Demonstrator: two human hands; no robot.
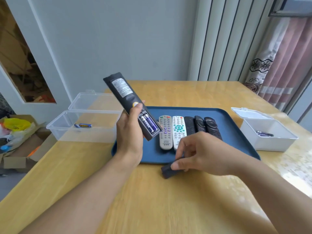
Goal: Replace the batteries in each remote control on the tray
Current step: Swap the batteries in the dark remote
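Note:
My left hand (pixel 130 132) holds a black remote (pixel 125 97) back side up, raised over the left end of the blue tray (pixel 236 132). Its battery bay is uncovered and two purple batteries (pixel 149 124) lie in it. My right hand (pixel 195 152) grips the black battery cover (pixel 166 170), which rests on the table just in front of the tray. Lying on the tray are a grey remote (pixel 165 132), a white remote (pixel 179 129) and three black remotes (pixel 200 126), partly hidden behind my right hand.
A clear open box (pixel 67 130) at the left holds two blue batteries (pixel 83 125). A white open box (pixel 263 142) at the right holds purple batteries (pixel 265 133). The wooden table (pixel 152 200) meets a wall behind. A cardboard box with clutter sits on the floor at the left.

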